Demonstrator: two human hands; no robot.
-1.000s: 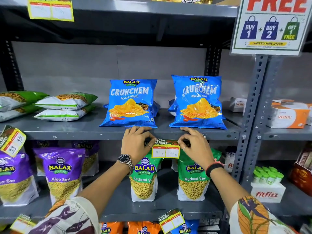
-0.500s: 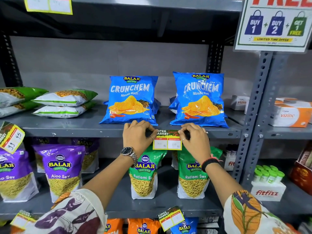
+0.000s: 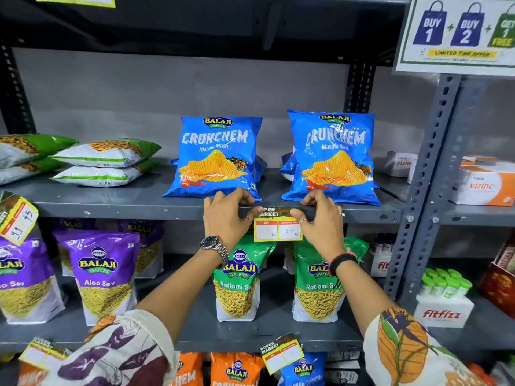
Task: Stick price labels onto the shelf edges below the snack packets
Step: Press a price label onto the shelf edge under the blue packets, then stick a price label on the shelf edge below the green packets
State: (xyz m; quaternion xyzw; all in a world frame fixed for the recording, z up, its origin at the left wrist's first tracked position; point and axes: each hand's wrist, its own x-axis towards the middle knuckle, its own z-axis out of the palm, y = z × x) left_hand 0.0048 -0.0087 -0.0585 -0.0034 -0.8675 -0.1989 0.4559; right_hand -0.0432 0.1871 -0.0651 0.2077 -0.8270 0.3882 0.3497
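Note:
A yellow-edged price label [image 3: 277, 225] with a green "Super Market" header lies against the front edge of the grey middle shelf [image 3: 125, 210]. It sits below the gap between two blue Crunchem packets [image 3: 216, 158] [image 3: 333, 158]. My left hand [image 3: 225, 218] pinches the label's left top corner, fingers curled over the shelf lip. My right hand [image 3: 320, 221] holds the label's right top corner against the same edge. The label's lower half hangs below the shelf edge, over the green Ratlami Sev packets [image 3: 239, 280].
Another label [image 3: 16, 218] hangs tilted on the same shelf edge at far left, and one [image 3: 281, 353] on the lower shelf edge. Green-white packets [image 3: 106, 160] lie stacked at left. Purple Aloo Sev packets [image 3: 100, 274] stand below. A perforated upright [image 3: 423, 185] and promo sign [image 3: 459, 34] are at right.
The label has risen from below the shelf edge up onto it, with both hands moving up with it. The view has shifted slightly closer.

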